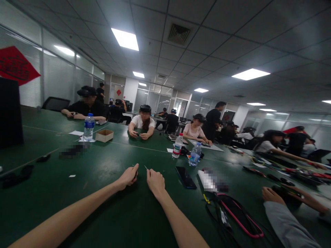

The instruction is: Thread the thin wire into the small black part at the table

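Note:
My left hand [128, 176] is closed just above the green table [108, 213]. Something small and dark shows at its fingers, too small to name. A little to the right, my right hand [156, 182] is closed too, in a pinch. From its fingertips a thin pale pin-like piece [146, 167] sticks up toward the left. A narrow gap separates the two hands. Nearest to my right hand lies a black phone [186, 177].
Water bottles [195, 154] and an open cardboard box [104, 135] stand farther back. To the right lie a pink-edged black strap [240, 215], cables and a co-worker's grey sleeve [287, 220]. Several people sit around the table.

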Tool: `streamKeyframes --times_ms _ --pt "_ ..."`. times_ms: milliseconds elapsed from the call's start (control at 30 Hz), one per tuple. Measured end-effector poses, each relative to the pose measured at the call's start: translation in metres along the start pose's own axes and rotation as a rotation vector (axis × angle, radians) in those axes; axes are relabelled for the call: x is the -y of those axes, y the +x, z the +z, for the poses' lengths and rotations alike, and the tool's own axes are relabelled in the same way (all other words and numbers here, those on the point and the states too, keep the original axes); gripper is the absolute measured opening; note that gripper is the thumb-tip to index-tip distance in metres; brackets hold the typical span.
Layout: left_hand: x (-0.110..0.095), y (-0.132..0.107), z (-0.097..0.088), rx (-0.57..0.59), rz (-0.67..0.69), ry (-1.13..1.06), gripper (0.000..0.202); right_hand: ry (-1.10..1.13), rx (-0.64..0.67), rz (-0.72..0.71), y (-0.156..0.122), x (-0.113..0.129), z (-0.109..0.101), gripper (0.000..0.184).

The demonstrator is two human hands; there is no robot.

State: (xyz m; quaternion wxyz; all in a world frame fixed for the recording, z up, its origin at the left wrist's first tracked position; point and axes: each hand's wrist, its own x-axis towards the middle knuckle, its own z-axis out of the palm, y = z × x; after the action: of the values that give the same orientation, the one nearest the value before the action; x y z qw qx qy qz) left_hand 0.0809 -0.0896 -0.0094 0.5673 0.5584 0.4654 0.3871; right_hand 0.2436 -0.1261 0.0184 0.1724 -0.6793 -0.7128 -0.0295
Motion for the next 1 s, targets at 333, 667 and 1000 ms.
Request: streamKeyframes --times_ms 333,667,1000 --pt "0.002 0.010 -0.012 0.058 -0.038 -0.227 0.056 -0.010 -0.073 -0.191 -0.010 0.011 -0.001 0.031" --pt "0.005 0.020 -0.032 0.128 0.083 -0.262 0.054 -0.024 -0.040 -0.416 -0.014 0.017 -0.010 0.035" --pt "0.006 0.020 -0.032 0.171 0.095 -0.268 0.055 -0.058 0.019 -0.468 -0.015 0.018 -0.014 0.034"
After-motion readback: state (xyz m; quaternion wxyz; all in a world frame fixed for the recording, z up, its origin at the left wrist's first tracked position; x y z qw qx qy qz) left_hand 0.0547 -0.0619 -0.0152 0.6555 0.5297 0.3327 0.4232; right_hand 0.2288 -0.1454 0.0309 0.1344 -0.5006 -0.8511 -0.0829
